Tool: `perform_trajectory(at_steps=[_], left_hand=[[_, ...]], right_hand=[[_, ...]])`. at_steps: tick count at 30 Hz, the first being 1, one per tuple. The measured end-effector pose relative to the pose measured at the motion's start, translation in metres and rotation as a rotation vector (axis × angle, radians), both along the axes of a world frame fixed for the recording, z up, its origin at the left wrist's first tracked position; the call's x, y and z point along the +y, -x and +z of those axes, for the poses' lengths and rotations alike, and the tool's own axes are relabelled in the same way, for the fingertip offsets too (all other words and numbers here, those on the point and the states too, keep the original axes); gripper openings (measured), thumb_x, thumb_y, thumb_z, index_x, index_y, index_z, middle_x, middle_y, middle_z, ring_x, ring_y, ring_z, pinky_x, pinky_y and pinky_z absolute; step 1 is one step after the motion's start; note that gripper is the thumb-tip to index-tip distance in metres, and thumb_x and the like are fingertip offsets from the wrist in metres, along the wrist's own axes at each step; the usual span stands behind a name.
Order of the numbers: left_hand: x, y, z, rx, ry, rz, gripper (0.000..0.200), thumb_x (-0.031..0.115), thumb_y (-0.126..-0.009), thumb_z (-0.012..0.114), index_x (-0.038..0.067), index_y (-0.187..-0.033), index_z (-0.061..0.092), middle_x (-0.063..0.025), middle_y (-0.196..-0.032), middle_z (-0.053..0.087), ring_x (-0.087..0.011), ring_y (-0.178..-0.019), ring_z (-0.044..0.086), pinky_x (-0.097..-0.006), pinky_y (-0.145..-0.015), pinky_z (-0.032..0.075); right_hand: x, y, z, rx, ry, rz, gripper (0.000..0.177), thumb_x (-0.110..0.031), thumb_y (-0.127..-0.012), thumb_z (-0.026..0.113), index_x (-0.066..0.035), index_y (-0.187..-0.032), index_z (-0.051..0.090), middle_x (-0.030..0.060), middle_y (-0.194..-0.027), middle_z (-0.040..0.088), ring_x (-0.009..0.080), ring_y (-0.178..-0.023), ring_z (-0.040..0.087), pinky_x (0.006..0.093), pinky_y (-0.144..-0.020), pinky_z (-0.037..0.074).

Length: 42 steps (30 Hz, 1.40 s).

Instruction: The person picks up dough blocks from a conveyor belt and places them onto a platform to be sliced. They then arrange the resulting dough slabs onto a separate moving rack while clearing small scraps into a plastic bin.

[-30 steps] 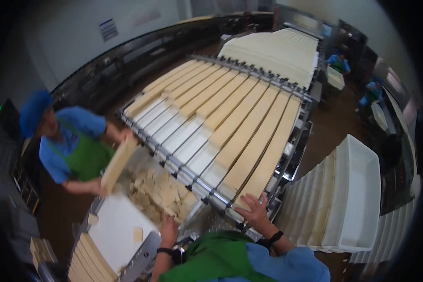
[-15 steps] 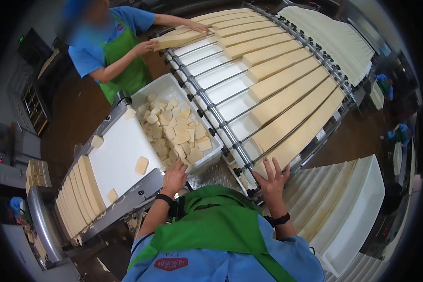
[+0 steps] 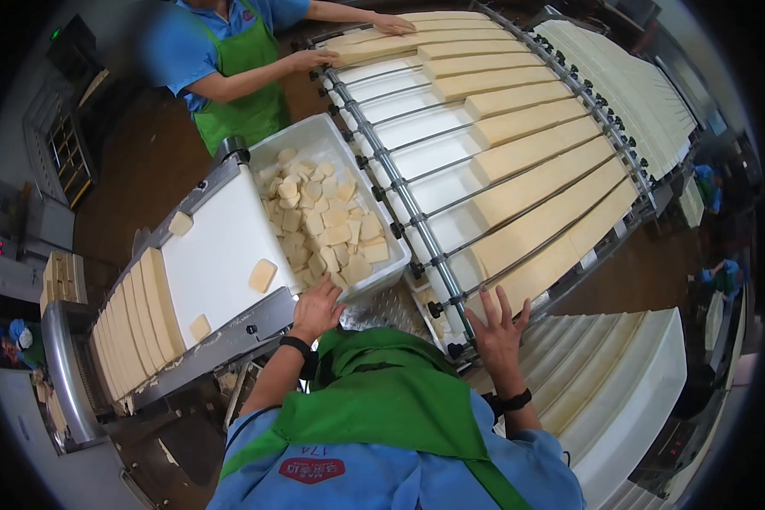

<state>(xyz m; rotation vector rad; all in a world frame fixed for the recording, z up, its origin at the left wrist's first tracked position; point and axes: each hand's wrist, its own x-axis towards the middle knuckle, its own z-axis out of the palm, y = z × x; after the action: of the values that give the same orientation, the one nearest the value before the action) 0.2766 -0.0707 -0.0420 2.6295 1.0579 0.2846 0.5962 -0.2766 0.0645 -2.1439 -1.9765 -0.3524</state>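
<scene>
My left hand (image 3: 317, 309) rests at the near corner of a white bin (image 3: 393, 270), its fingers stretched toward pale flat dough pieces (image 3: 331, 229) heaped inside. Fingers spread, my right hand (image 3: 499, 330) lies at the near end of the closest dough strip (image 3: 561, 248), beside the metal rail (image 3: 416, 223). Several such strips lie side by side on the white conveyor (image 3: 416, 127), with thin rods between them. Neither hand has anything in its grasp.
Left of the bin, a second belt (image 3: 217, 255) carries a few loose pieces and several upright slabs (image 3: 136, 319). Across the bin, a co-worker (image 3: 246, 76) in a green apron handles the far strips. Stacked white trays (image 3: 629, 382) stand at my right.
The co-worker's near hand has lowered a raised dough strip onto the conveyor's far end. My hands stay at almost the same places, while the view has shifted slightly.
</scene>
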Motion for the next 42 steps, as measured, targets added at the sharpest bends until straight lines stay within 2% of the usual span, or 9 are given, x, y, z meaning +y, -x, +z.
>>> perform_trajectory(at_steps=[7, 13, 19, 22, 30, 33, 35, 40, 42], left_hand=[[0.000, -0.001, 0.000, 0.011, -0.010, 0.010, 0.032, 0.027, -0.079, 0.072, 0.006, -0.102, 0.066, -0.0147, -0.110, 0.062, -0.0331, -0.125, 0.054, -0.0414, -0.093, 0.049], [-0.001, -0.001, 0.003, 0.015, -0.037, 0.014, 0.031, 0.028, -0.079, 0.072, 0.007, -0.102, 0.067, -0.0136, -0.110, 0.063, -0.0320, -0.125, 0.053, -0.0409, -0.091, 0.050], [0.001, -0.001, 0.005, -0.011, -0.002, 0.014, 0.031, 0.026, -0.078, 0.073, 0.005, -0.100, 0.068, -0.0132, -0.109, 0.064, -0.0323, -0.123, 0.054, -0.0411, -0.095, 0.049], [0.001, 0.000, 0.009, -0.035, -0.002, -0.001, 0.030, 0.027, -0.079, 0.072, 0.006, -0.100, 0.067, -0.0116, -0.108, 0.064, -0.0326, -0.124, 0.054, -0.0400, -0.093, 0.050], [0.003, 0.026, 0.033, -0.426, -0.026, 0.045, 0.026, 0.010, -0.075, 0.075, 0.004, -0.098, 0.067, -0.0120, -0.101, 0.065, -0.0346, -0.119, 0.058, -0.0423, -0.092, 0.052], [-0.001, 0.078, 0.055, -0.462, -0.156, 0.235, 0.027, 0.010, -0.076, 0.074, 0.004, -0.102, 0.066, -0.0115, -0.102, 0.064, -0.0345, -0.115, 0.059, -0.0411, -0.093, 0.051], [-0.005, 0.121, 0.061, -0.538, -0.257, 0.493, 0.027, 0.007, -0.076, 0.072, 0.004, -0.102, 0.066, -0.0128, -0.101, 0.064, -0.0351, -0.106, 0.061, -0.0425, -0.090, 0.051], [-0.031, 0.228, 0.021, -0.563, -0.381, 1.546, 0.043, 0.009, -0.082, 0.067, 0.000, -0.122, 0.054, -0.0204, -0.116, 0.050, -0.0375, -0.110, 0.051, -0.0432, -0.096, 0.041], [-0.039, 0.269, 0.011, -0.684, -0.352, 1.800, 0.049, 0.012, -0.083, 0.066, 0.000, -0.128, 0.049, -0.0227, -0.121, 0.044, -0.0387, -0.113, 0.047, -0.0437, -0.099, 0.039]], right_hand=[[0.008, -0.014, -0.001, -0.085, 0.012, 0.126, 0.024, -0.017, -0.084, 0.064, -0.021, -0.106, 0.071, 0.0024, -0.143, 0.049, 0.0255, -0.140, 0.038, 0.0664, -0.115, 0.009], [0.012, -0.013, -0.002, 0.158, 0.024, 0.042, 0.026, -0.014, -0.083, 0.066, -0.020, -0.107, 0.072, 0.0031, -0.141, 0.051, 0.0250, -0.138, 0.041, 0.0659, -0.114, 0.009], [0.016, -0.015, -0.014, 0.250, 0.080, -0.035, 0.060, -0.010, -0.080, 0.071, -0.019, -0.137, 0.054, 0.0046, -0.145, 0.049, 0.0264, -0.140, 0.039, 0.0677, -0.113, 0.008], [0.020, -0.012, -0.007, 0.254, 0.159, -0.089, 0.074, -0.012, -0.081, 0.071, -0.018, -0.148, 0.039, 0.0077, -0.149, 0.044, 0.0286, -0.142, 0.035, 0.0678, -0.113, 0.008], [0.019, 0.004, 0.013, 0.128, 0.461, -0.291, 0.080, -0.028, -0.081, 0.072, -0.014, -0.150, 0.035, 0.0207, -0.158, 0.021, 0.0361, -0.149, 0.013, 0.0670, -0.113, 0.006], [0.046, 0.033, 0.039, 0.097, 0.519, -0.334, 0.078, -0.028, -0.082, 0.070, -0.014, -0.150, 0.034, 0.0226, -0.158, 0.020, 0.0388, -0.149, 0.012, 0.0664, -0.114, 0.004], [0.070, 0.051, 0.030, 0.086, 0.301, -0.231, 0.078, -0.025, -0.082, 0.068, -0.010, -0.150, 0.033, 0.0234, -0.158, 0.020, 0.0391, -0.149, 0.013, 0.0657, -0.114, 0.003], [0.184, 0.166, 0.039, 0.389, 0.238, 0.348, 0.077, -0.008, -0.081, 0.062, -0.003, -0.150, 0.029, 0.0240, -0.156, 0.025, 0.0408, -0.146, 0.020, 0.0554, -0.118, 0.009], [0.232, 0.237, 0.048, 0.589, 0.284, 0.599, 0.073, -0.002, -0.081, 0.058, -0.001, -0.149, 0.031, 0.0241, -0.152, 0.031, 0.0412, -0.141, 0.027, 0.0488, -0.118, 0.017]])
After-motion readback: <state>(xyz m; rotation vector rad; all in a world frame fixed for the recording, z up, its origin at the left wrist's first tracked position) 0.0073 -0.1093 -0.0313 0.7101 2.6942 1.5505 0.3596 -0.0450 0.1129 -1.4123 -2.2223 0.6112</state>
